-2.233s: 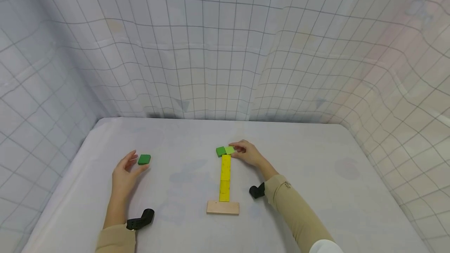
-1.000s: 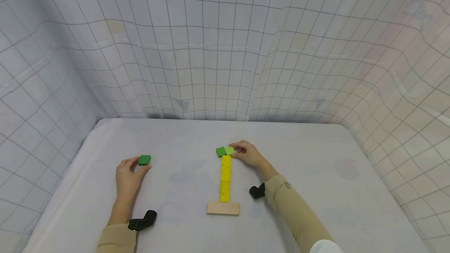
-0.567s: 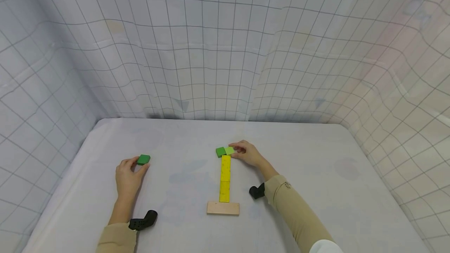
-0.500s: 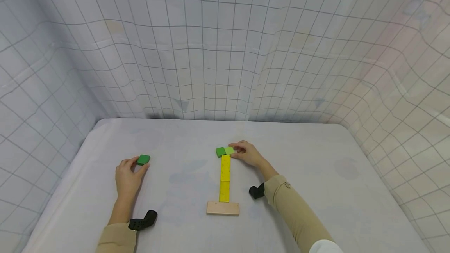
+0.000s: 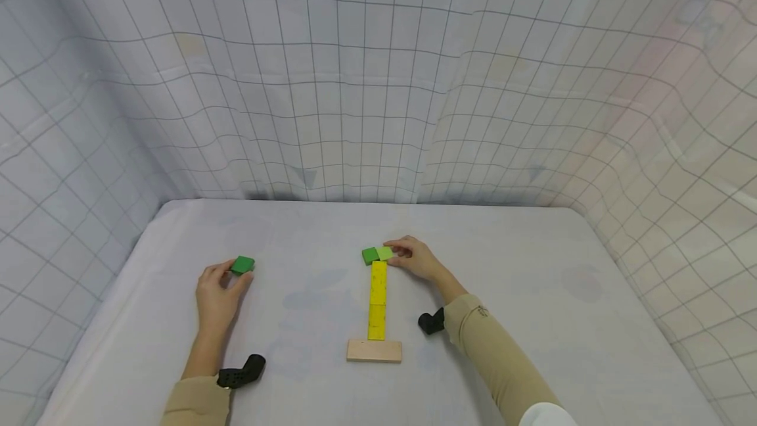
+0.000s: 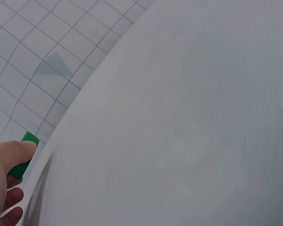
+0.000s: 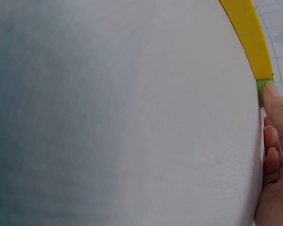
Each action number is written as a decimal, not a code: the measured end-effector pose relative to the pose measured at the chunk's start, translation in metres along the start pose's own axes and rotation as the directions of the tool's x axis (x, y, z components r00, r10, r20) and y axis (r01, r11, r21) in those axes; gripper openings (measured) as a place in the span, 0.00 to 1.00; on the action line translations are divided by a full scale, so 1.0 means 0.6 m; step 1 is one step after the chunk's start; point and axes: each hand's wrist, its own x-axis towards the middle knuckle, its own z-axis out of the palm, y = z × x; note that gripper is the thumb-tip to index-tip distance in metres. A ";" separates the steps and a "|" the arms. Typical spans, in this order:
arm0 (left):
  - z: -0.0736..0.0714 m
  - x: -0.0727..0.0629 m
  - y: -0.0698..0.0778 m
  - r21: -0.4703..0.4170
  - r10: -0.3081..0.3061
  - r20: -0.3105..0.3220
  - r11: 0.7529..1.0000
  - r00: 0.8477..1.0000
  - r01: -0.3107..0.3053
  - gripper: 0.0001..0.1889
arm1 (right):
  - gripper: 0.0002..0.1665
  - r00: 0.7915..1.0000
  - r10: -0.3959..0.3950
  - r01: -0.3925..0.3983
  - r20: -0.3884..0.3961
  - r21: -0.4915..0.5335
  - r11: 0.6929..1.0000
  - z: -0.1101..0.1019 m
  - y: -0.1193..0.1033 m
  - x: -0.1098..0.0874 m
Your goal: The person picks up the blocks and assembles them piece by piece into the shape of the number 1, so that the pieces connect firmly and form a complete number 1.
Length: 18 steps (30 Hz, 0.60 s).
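Note:
On the left side of the table, my left hand (image 5: 216, 298) pinches a dark green square block (image 5: 242, 265) between thumb and fingers. The left wrist view shows the thumb lying over that green block (image 6: 20, 169). My right hand (image 5: 415, 259) grips a light green block (image 5: 384, 253) by its right end, thumb on the near side. Against its left side lies a green block (image 5: 369, 256). Just below this pair, two yellow blocks (image 5: 378, 281) run end to end toward me. In the right wrist view, the yellow block (image 7: 251, 37) meets the light green one (image 7: 261, 92).
A pale wooden plank (image 5: 374, 351) lies crosswise at the near end of the yellow blocks. White cloth covers the table (image 5: 508, 248), and a grid-patterned curtain (image 5: 378, 117) hangs behind it and at both sides. Black wrist cameras (image 5: 242, 371) sit on both arms.
My left hand, at first spread around the dark green block, closed its fingers on it. The block then turned and shifted slightly away from me. My right hand stayed put.

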 end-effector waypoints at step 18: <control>0.068 0.010 0.062 -0.088 0.179 0.154 0.982 0.972 -0.167 0.21 | 0.22 0.994 -0.104 0.106 -0.023 0.070 0.992 0.002 0.020 0.002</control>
